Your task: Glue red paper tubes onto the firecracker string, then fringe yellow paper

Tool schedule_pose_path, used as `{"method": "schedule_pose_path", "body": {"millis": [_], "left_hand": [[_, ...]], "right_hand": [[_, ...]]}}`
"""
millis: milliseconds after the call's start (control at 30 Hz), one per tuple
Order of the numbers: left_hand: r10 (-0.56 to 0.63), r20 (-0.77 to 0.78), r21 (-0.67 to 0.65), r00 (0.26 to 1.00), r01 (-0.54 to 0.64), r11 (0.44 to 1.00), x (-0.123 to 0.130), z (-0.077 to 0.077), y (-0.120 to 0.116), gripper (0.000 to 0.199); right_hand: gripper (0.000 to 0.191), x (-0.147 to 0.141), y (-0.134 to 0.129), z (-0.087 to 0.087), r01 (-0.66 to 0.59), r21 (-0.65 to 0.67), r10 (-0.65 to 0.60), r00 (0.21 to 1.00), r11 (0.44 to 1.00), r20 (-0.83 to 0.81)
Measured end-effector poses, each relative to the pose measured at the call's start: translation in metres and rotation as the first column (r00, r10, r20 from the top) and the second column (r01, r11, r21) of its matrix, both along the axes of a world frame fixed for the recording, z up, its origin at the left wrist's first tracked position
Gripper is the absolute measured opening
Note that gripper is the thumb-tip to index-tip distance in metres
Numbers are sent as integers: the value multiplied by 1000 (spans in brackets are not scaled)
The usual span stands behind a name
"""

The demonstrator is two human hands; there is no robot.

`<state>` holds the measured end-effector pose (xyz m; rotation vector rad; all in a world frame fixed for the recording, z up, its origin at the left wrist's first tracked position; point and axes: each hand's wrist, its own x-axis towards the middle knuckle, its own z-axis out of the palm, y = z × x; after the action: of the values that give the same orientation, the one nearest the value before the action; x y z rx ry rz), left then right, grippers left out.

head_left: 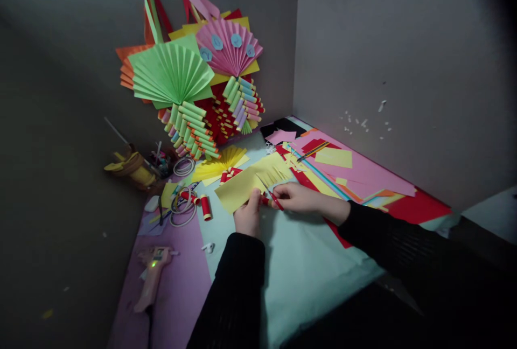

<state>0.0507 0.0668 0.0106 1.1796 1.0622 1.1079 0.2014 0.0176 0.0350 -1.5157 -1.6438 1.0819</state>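
Note:
My left hand (247,215) pinches the lower edge of a yellow paper sheet (238,190), holding it above the table. The right part of that sheet is cut into a row of narrow fringe strips. In my right hand (297,198) is a pair of scissors (276,200) with red handles, its blades at the sheet's lower edge beside my left thumb. Just behind the sheet lie red paper rolls (231,173) with yellow ends, partly hidden by it. A pleated yellow paper fan (226,159) rests farther back.
Pleated paper fans, one green (175,71) and one pink (230,44), hang at the back with paper rolls below. A glue gun (152,276) with a lit light and an earbud (208,248) lie at left. Coloured paper sheets (333,158) and a pencil (313,151) cover the right side.

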Motion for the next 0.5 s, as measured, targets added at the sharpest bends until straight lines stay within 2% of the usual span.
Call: {"method": "schedule_pose_path", "body": {"millis": [167, 500], "left_hand": [[-10, -15, 12, 1000, 11, 1000, -1, -4, 1, 29], [-2, 113, -57, 994, 8, 998, 2, 1, -2, 26]], "right_hand": [[25, 0, 0, 0, 12, -18, -12, 1000, 1000, 6], [21, 0, -1, 2, 30, -21, -29, 999, 999, 40]]}}
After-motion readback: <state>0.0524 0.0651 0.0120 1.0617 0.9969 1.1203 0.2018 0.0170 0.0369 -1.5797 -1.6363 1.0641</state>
